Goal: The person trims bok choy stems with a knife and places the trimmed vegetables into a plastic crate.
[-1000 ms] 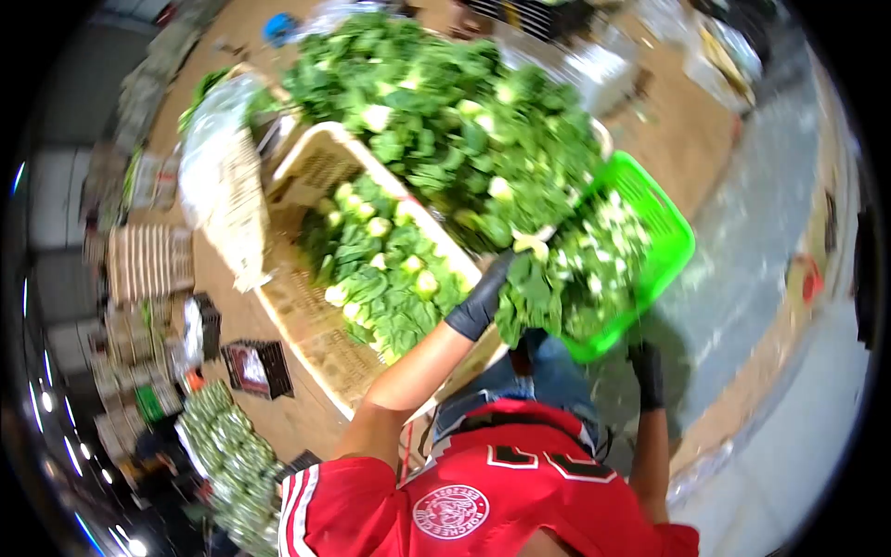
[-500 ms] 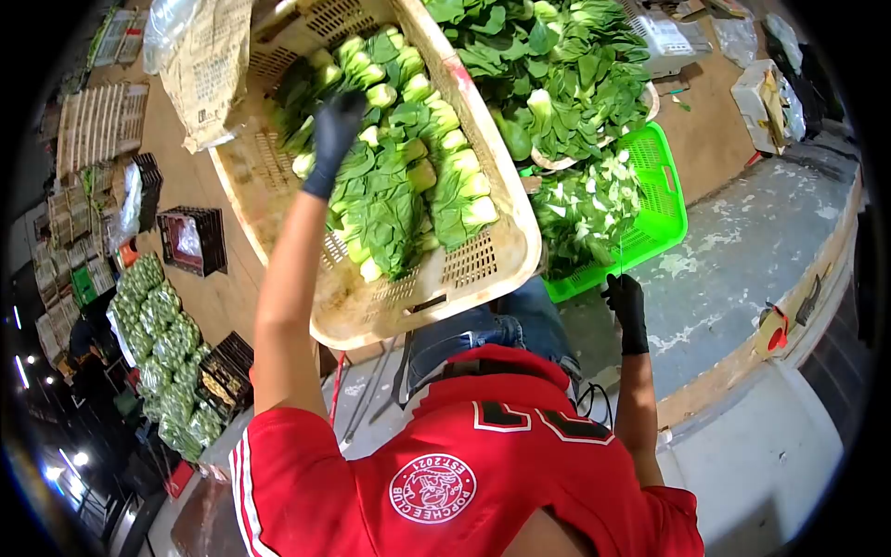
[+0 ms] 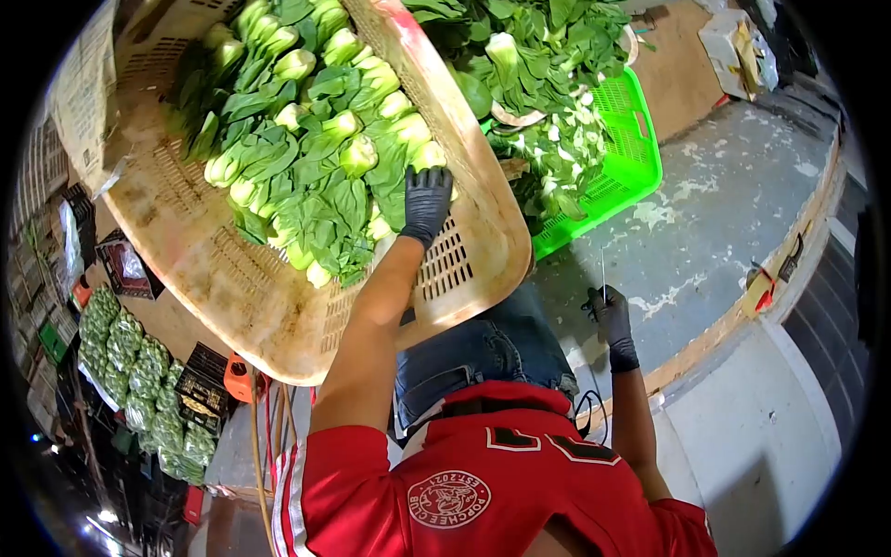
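Observation:
My left hand (image 3: 428,206), in a black glove, reaches into a large pale plastic crate (image 3: 390,320). Its fingers are bent over the near end of the right-hand row of bok choy (image 3: 426,156), closed on a head mostly hidden beneath them. More bok choy heads (image 3: 358,156) lie in rows there, pale bases and green leaves showing. Beside the green basket, my right hand (image 3: 612,327), also gloved in black, is closed around a knife (image 3: 603,269). Its thin blade points away from me; the handle is covered by my fingers.
A bright green basket (image 3: 624,176) holds loose leaves and cut pieces (image 3: 557,153). Behind it is a heap of leafy bok choy (image 3: 548,46). The worn grey surface (image 3: 705,195) extends right. Bagged green vegetables (image 3: 139,371) and dark crates (image 3: 206,381) stand at left.
My left hand has moved right and nearer, from the left rows to the right row's near end. My right hand stays low with the knife. The view has shifted, moving the crate leftward.

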Action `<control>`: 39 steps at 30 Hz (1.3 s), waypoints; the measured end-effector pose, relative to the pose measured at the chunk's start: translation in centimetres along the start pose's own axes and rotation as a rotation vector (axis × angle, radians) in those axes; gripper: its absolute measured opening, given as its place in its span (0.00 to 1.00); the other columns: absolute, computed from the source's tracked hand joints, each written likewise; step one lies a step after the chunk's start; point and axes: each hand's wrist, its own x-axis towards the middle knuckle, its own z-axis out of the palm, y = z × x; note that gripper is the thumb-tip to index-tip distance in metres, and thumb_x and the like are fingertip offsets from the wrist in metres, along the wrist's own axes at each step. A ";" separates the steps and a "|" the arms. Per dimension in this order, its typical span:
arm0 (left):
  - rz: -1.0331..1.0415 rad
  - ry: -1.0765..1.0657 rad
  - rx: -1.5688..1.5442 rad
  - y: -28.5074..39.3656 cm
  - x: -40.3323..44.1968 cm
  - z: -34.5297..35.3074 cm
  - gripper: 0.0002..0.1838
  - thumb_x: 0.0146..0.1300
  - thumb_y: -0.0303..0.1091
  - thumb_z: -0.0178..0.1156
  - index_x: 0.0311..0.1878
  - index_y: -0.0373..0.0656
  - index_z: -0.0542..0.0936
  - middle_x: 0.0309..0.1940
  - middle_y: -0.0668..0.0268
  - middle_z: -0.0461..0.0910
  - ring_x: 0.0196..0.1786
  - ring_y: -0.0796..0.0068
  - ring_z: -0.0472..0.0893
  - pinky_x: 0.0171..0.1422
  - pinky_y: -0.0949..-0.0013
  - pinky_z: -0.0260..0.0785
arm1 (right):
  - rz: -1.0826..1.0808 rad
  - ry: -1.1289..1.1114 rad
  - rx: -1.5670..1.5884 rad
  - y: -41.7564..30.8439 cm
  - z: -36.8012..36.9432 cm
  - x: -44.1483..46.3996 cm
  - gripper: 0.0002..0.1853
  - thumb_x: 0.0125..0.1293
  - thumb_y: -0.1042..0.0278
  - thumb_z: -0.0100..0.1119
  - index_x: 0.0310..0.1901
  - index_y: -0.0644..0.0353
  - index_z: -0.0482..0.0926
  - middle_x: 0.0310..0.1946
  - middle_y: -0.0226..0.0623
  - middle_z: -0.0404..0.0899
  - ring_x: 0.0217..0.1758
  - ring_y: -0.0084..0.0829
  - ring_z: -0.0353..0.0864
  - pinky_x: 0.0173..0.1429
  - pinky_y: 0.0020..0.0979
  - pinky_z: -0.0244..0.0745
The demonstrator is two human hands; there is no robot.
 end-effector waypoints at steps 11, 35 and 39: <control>-0.315 0.052 -1.231 0.4 -4.4 -17.2 0.41 0.36 0.34 0.76 0.55 0.39 0.65 0.49 0.58 0.71 0.54 0.64 0.72 0.62 0.62 0.63 | -0.114 -0.026 0.033 -2.9 0.5 0.5 0.14 0.65 0.63 0.54 0.26 0.64 0.73 0.17 0.34 0.77 0.18 0.19 0.71 0.23 0.25 0.66; 0.432 -0.137 -0.618 22.1 0.8 -31.3 0.37 0.34 0.39 0.77 0.49 0.35 0.71 0.42 0.55 0.77 0.44 0.64 0.79 0.51 0.65 0.72 | -0.599 0.382 0.011 -4.1 -5.4 -1.7 0.07 0.53 0.67 0.56 0.22 0.59 0.73 0.18 0.44 0.70 0.21 0.43 0.71 0.26 0.39 0.66; 0.419 -0.158 -0.724 23.2 1.6 -30.3 0.43 0.32 0.40 0.78 0.53 0.35 0.68 0.44 0.56 0.76 0.46 0.64 0.78 0.53 0.65 0.70 | -0.290 0.294 -0.013 2.5 -6.5 0.4 0.09 0.55 0.65 0.56 0.22 0.60 0.75 0.18 0.41 0.73 0.19 0.41 0.74 0.26 0.40 0.69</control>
